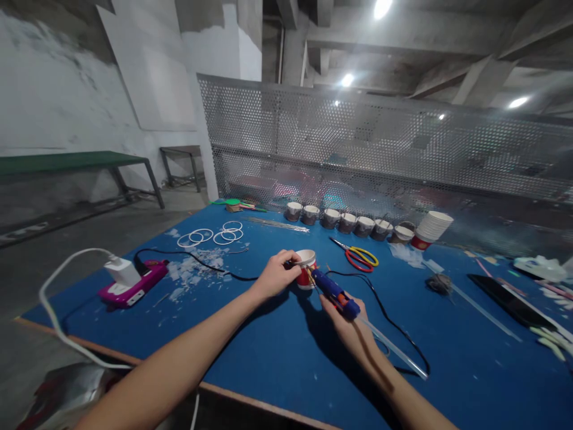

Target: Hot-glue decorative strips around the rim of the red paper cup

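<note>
My right hand is closed round a blue glue gun, from whose back a long clear glue stick sticks out. The gun's nozzle points at the side of a red and white paper cup in the middle of the table. My left hand grips that cup from the left, fingers at its rim and side. Whether the nozzle touches the cup, I cannot tell. A black cord loops behind and to the right of my right hand.
Several dark-wrapped cups line the back, beside stacked paper cups. Scissors lie behind the held cup. White rings and a purple power strip are left; a black phone and grey yarn right. A perforated metal screen stands behind.
</note>
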{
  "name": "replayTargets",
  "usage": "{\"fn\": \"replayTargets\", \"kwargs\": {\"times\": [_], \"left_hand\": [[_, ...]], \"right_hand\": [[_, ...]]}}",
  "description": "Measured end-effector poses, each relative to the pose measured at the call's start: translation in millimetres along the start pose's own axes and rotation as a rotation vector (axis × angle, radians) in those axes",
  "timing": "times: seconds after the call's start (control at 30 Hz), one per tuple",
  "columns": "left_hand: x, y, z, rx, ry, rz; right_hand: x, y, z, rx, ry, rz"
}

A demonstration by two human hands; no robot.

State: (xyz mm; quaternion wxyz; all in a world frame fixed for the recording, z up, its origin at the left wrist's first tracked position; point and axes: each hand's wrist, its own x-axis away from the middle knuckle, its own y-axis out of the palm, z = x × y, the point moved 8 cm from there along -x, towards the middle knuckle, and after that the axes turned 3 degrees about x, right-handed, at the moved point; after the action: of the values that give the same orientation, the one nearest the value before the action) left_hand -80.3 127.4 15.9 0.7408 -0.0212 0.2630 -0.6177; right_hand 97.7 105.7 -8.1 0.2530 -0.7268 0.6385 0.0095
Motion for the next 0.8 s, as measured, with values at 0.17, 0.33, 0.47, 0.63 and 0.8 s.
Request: {"fn": "replayTargets", "kwargs": {"times": [0.17,0.33,0.47,0.63,0.8], "left_hand": [[0.2,-0.4,-0.1,0.012,0.007,-0.005],[0.3,-0.9,0.4,0.020,0.006,-0.008],[-0.1,-0.7,0.6,0.027,0.003,-0.025],[-0.7,-2.0,1.5,0.035,-0.006,-0.023],[0.8,-3.4,4.2,0.040,0.000,-0.009]], "right_hand": [[-1.1,-5.0,3.8,-0.007,0.047,0.027],[0.3,-7.9,9.9,-0.006,0.097,0.040],[1.6,-2.8,4.1,-0.007,0.050,0.006],[-0.2,-6.0,5.3,0.000,0.091,0.020],[-0.6,-10.1,5.5,-0.011,0.122,0.042]]}}
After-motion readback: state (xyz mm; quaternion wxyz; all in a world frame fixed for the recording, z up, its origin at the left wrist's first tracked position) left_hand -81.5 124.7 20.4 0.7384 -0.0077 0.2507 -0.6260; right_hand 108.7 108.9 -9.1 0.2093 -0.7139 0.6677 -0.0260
